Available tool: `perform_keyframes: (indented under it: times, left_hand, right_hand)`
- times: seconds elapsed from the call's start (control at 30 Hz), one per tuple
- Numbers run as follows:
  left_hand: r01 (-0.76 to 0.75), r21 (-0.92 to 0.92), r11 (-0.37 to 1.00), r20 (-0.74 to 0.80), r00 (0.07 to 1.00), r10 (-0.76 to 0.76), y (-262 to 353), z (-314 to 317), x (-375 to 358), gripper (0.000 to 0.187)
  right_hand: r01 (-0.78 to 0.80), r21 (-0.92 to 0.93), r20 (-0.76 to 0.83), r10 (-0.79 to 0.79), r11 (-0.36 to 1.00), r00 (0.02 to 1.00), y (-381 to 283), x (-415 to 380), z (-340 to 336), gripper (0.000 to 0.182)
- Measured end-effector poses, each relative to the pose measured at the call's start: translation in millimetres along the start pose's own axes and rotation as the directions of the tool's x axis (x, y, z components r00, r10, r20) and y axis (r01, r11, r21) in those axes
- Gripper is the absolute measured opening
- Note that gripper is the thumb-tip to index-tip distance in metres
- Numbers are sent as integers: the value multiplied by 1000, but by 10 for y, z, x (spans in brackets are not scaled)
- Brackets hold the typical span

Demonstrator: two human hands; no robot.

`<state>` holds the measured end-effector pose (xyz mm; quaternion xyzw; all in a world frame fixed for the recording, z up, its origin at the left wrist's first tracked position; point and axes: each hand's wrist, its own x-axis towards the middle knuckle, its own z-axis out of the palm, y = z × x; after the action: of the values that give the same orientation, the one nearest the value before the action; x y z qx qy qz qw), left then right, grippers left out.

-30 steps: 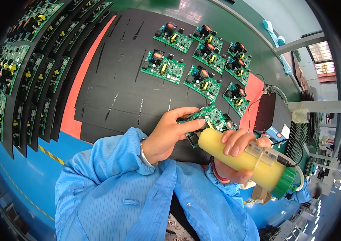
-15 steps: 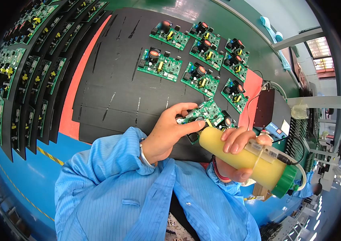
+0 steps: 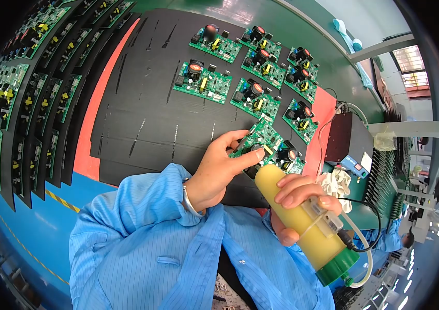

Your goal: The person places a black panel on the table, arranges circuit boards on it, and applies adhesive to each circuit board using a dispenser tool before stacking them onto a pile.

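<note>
My left hand [image 3: 222,165] grips a green circuit board [image 3: 263,135] at its left edge, thumb on top, the board tilted over the black mat [image 3: 142,113]. My right hand [image 3: 299,199] is wrapped round a yellow cylindrical bottle [image 3: 307,232] with a green cap [image 3: 337,266] and a cable and tube at its lower end. The bottle's upper end is close to the held board's lower edge; its tip is hidden. Beyond the hands, several green boards with black round parts, such as one board [image 3: 203,82], lie on the mat.
Stacked black trays [image 3: 36,134] bearing boards stand at the left. On the right are a black box with a blue front [image 3: 351,144], crumpled white cloth [image 3: 335,186] and a row of dark racks [image 3: 384,170]. Another person [image 3: 397,237] is in the far right background.
The bottle has swung steeper, its capped end moving down and left with my right hand. The held board has turned slightly and shifted up. White cloth behind the bottle has come into view.
</note>
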<state>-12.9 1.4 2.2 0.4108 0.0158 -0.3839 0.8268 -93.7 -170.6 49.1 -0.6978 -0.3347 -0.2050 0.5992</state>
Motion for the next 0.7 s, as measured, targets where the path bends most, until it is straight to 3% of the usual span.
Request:
perform_keyframes:
  times: [0.1,0.23,0.33,0.53,0.7]
  left_hand:
    - [-10,-5,1000,-3,1000,10,-24,-6,5,56]
    - [-6,3,1000,-21,1000,6,-8,3,-10,55]
    - [-18,-21,1000,-23,1000,17,-28,-1,-5,54]
    - [-10,20,1000,-47,999,11,-16,30,-20,55]
    - [-18,25,1000,-57,998,20,-53,24,-9,55]
  right_hand:
    - [48,14,-87,-46,999,995,46,-26,35,81]
    - [188,19,-380,-167,982,910,149,-53,235,76]
    - [161,-33,-399,-160,986,903,142,-52,232,68]
    - [209,-29,-463,-198,978,864,208,-90,216,71]
    - [135,-89,-360,-158,987,919,159,-104,175,68]
